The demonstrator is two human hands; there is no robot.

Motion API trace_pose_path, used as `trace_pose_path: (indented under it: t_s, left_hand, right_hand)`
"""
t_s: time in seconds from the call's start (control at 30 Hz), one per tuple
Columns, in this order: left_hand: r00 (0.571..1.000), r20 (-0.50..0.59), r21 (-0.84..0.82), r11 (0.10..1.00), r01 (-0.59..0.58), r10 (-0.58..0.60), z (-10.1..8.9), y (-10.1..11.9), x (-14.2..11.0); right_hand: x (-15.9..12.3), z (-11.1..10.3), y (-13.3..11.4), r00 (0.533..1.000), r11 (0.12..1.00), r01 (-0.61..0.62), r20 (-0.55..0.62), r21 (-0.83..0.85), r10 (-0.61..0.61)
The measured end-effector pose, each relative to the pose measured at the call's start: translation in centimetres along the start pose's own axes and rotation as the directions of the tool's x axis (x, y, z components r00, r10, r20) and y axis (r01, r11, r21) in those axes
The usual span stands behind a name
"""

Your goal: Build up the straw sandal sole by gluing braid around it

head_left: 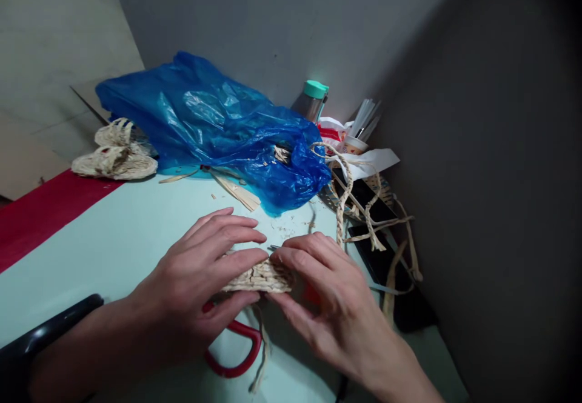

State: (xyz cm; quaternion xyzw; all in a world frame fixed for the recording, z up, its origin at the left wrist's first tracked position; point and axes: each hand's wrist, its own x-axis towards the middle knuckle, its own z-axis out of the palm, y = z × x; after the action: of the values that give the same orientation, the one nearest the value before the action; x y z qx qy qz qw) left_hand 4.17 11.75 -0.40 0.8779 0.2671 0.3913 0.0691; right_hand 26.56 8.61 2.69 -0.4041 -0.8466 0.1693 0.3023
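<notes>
Holding a woven straw piece [257,279] over the near part of the pale table [150,233], between both hands. Gripping its left end with the left hand [191,276], thumb below and index finger on top, other fingers spread loosely beyond. Pinching its right end with the right hand [334,297], thumb underneath, fingers bent together over the upper edge. Can see a thin metal tip [273,247] by those fingertips; cannot tell its full shape. Below the piece, can make out a red looped handle [257,347], partly hidden by the left hand, beside a straw strand [262,360]. Farther back, can see flat straw strips [239,194] next to a crumpled blue plastic bag [218,118]. At far left, can spot woven slippers [113,163] near a red strip [59,209]. Rightward, can find a braided cord [344,200] near a dark flat object [413,312], with a paper cup [354,144] and a turquoise-lidded bottle [313,91] behind
</notes>
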Motion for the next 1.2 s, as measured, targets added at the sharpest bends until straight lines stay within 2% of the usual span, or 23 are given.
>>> trace_pose_path:
  t_s: [0.13, 0.33, 0.5, 0.73, 1.0, 1.2]
  left_hand:
    - [0.996, -0.073, 0.016, 0.999, -0.041, 0.042, 0.3, -0.1, -0.1]
    - [0.998, -0.065, 0.029, 1.0, -0.01, 0.012, -0.1, 0.1, 0.2]
    - [0.996, -0.083, 0.049, 0.999, -0.007, 0.012, -0.4, 0.2, 0.2]
    - [1.0, -0.004, 0.08, 0.997, 0.011, -0.011, -1.3, 0.6, 0.3]
    - [0.994, -0.1, 0.111, 0.992, 0.059, -0.048, -0.7, 1.2, 0.4]
    - [0.989, -0.141, 0.134, 0.99, 0.052, -0.033, -0.5, 1.3, 0.6]
  right_hand:
    - [-0.1, 0.1, -0.2, 1.0, 1.0, 0.001, -0.004, -0.007, -0.001]
    - [-0.1, -0.6, 0.1, 0.999, 0.999, -0.026, -0.028, 0.041, 0.027]
    - [-0.2, -0.9, 0.1, 0.997, 0.998, 0.007, -0.078, 0.063, -0.002]
    - [-0.1, -0.6, 0.0, 0.991, 0.997, 0.047, -0.13, 0.056, -0.04]
    - [0.1, -0.3, 0.1, 0.976, 0.996, 0.083, -0.206, 0.037, -0.073]
    - [-0.2, 0.2, 0.1, 0.974, 0.997, 0.062, -0.221, 0.05, -0.05]
